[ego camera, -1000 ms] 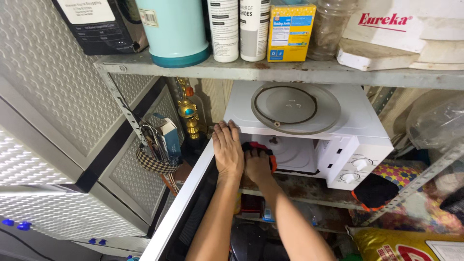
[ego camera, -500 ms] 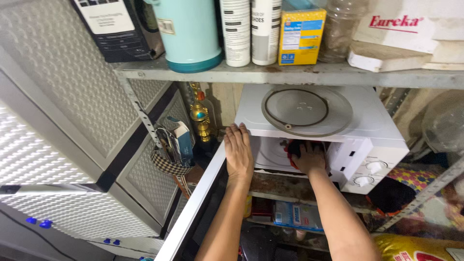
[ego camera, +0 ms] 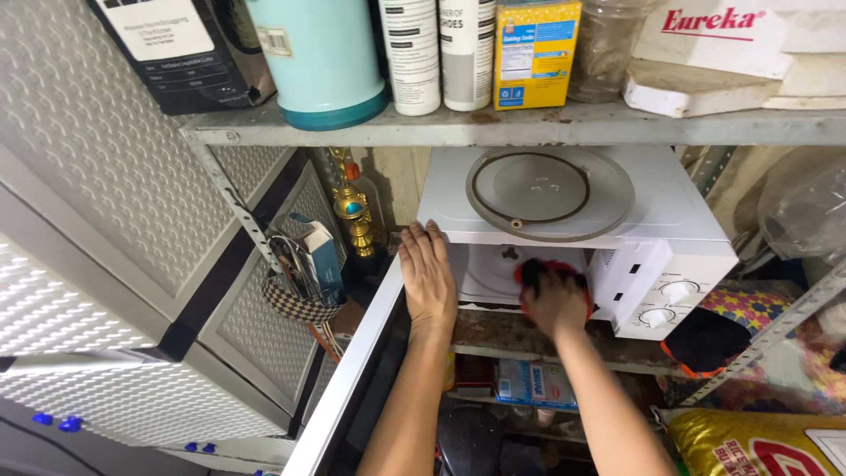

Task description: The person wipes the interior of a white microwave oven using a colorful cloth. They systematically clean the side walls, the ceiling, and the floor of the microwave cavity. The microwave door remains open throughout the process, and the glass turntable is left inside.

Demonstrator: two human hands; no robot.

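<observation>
A white microwave [ego camera: 670, 234] stands on a metal shelf with its door [ego camera: 352, 379] swung open toward me. My left hand [ego camera: 427, 278] lies flat on the oven's upper left front corner. My right hand [ego camera: 557, 298] reaches into the cavity, closed on a red and black cloth [ego camera: 539, 269] pressed against the white inside. A round glass turntable plate [ego camera: 550, 189] rests on top of the microwave. Two white knobs [ego camera: 665, 304] sit on its right panel.
The upper shelf [ego camera: 493, 128] carries a teal flask [ego camera: 322, 57], white bottles, a yellow and blue box and a jar. A brass lamp [ego camera: 352, 216] and a checked holder [ego camera: 300, 295] sit left of the oven. Grey textured panels [ego camera: 97, 220] fill the left; bags lie lower right.
My right hand with the cloth has shifted from the cavity's left side toward its right and deeper in. My left hand stays on the oven's corner. The view has moved closer.
</observation>
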